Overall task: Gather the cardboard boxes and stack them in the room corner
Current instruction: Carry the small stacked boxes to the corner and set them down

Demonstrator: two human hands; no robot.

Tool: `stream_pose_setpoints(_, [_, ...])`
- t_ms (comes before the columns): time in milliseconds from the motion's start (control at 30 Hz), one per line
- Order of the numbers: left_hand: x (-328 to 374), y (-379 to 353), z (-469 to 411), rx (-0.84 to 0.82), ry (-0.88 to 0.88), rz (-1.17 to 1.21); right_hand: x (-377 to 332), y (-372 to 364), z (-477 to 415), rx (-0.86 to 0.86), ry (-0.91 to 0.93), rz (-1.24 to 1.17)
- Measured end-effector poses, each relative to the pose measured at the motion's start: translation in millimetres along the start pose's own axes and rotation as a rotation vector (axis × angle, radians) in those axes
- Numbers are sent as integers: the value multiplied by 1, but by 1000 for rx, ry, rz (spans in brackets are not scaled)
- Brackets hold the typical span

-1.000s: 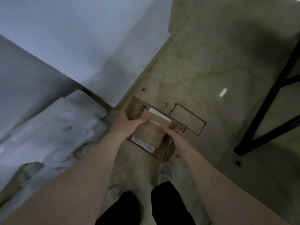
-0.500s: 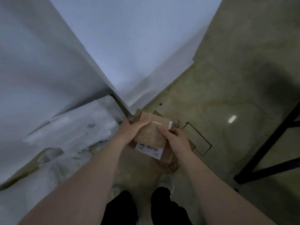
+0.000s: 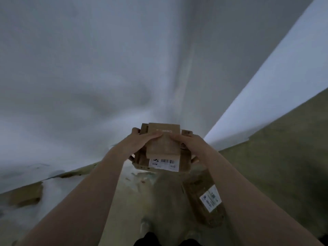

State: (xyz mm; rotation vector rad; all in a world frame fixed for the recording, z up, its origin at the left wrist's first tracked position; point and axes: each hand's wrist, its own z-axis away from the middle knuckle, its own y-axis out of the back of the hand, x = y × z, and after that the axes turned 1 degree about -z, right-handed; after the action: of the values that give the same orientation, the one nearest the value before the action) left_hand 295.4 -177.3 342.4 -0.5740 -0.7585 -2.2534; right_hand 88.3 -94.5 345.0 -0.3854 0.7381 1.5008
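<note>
Close to the wall corner [image 3: 177,77], head view: left hand [image 3: 140,141] and right hand [image 3: 190,142] held the cardboard boxes [image 3: 163,148] aloft, fingers curled round their sides, long axis pointing far toward that corner; a loose box [image 3: 204,201] lay on the floor [image 3: 275,148], near right.

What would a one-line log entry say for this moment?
left hand: grips cardboard boxes | right hand: grips them too | position: held up facing wall corner | floor: labelled box lies below right forearm
</note>
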Motion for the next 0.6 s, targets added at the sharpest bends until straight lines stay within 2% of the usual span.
stream_pose_setpoints(167, [-8,95,56,86,-53,44,-91,-55,32,-102,68,135])
stream_pose_setpoints(500, [-45,241,131,280,14,206,-227,-174,58,-342,175,386])
stream_pose_setpoints(533, [-57,263,145,350,31,263,-248,-202,61,-402,210,449])
stream_pose_setpoints(600, [-62,276,154,371,59,279,-261,-218,65,-407,246,480])
